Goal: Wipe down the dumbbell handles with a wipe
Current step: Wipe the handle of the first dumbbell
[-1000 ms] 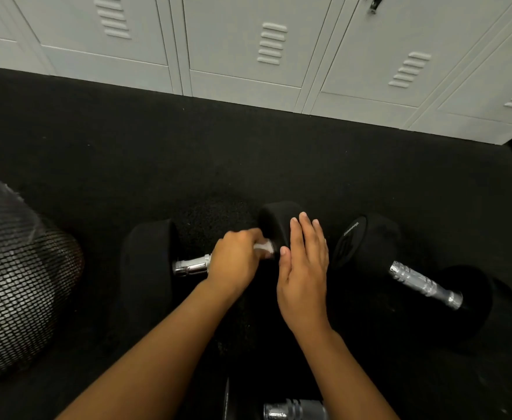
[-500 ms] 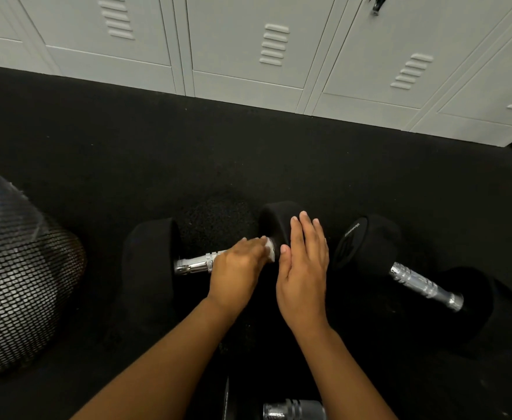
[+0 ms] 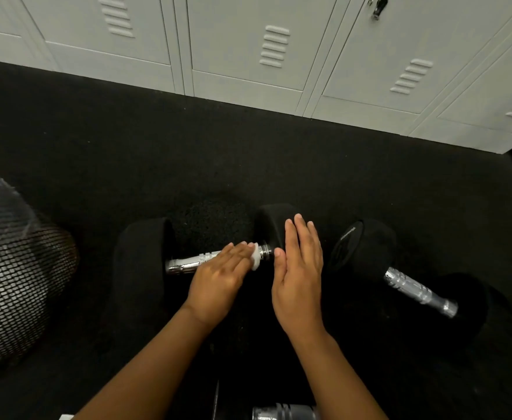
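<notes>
A black dumbbell lies on the dark floor, its chrome handle (image 3: 185, 265) running between two black heads. My left hand (image 3: 218, 277) lies along that handle with its fingers stretched out, pressing a white wipe (image 3: 255, 259) against the bar near the right head (image 3: 271, 225). The wipe peeks out past my fingertips. My right hand (image 3: 298, 274) rests flat with straight fingers on that right head. A second dumbbell with a chrome handle (image 3: 418, 292) lies to the right, untouched.
Grey lockers (image 3: 248, 50) line the far edge of the black rubber floor (image 3: 188, 153). A black mesh object (image 3: 12, 268) bulges in at the left. Part of a third dumbbell handle (image 3: 282, 412) shows at the bottom edge between my arms.
My left hand has uncurled from a fist around the handle to straight fingers lying along it, and the wipe now shows more at the fingertips. My right hand has stayed put.
</notes>
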`<state>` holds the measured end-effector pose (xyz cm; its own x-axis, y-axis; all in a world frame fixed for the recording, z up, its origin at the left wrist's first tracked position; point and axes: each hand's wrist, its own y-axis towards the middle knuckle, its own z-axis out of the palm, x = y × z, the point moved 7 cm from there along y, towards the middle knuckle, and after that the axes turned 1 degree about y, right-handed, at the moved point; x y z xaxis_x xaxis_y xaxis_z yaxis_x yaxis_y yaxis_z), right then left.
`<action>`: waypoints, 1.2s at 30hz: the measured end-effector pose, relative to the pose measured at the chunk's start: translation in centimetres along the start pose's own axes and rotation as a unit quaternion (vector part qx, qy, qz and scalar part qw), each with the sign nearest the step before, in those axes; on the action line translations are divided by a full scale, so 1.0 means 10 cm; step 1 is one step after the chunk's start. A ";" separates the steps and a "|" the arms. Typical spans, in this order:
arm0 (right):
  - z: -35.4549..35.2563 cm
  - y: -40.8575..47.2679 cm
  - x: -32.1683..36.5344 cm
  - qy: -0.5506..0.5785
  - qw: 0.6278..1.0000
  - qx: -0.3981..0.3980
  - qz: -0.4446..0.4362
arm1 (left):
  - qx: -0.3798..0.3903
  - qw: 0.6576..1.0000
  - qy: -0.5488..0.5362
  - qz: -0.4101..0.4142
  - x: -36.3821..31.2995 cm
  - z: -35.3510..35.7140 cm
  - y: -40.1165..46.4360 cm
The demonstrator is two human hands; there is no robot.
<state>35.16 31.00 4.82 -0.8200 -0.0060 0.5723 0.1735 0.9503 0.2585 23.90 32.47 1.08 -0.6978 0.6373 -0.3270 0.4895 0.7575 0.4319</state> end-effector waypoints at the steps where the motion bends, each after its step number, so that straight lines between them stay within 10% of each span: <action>1: 0.00 0.00 0.00 0.000 1.000 -0.004 -0.001 | 0.012 1.000 0.008 -0.002 -0.03 0.00 0.03; 14: 0.00 -0.03 0.01 -0.011 1.000 -0.027 0.007 | 0.321 0.894 -0.070 -0.304 0.33 0.28 0.55; 19: 0.00 -0.06 0.00 -0.018 0.999 -0.029 0.000 | 0.213 0.941 -0.026 -0.263 0.10 0.02 0.37; 23: 0.02 -0.04 -0.01 -0.018 0.999 -0.027 0.003 | 0.224 0.915 -0.122 -0.314 0.23 0.09 0.43; 36: 0.00 -0.01 0.00 -0.016 0.999 -0.038 0.000 | 0.038 0.992 -0.024 -0.121 0.00 -0.02 0.16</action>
<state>35.11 30.89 4.80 -0.8365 0.0060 0.5479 0.2142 0.9239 0.3170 24.63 33.67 1.92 -0.7749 0.4396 -0.4542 0.3495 0.8967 0.2715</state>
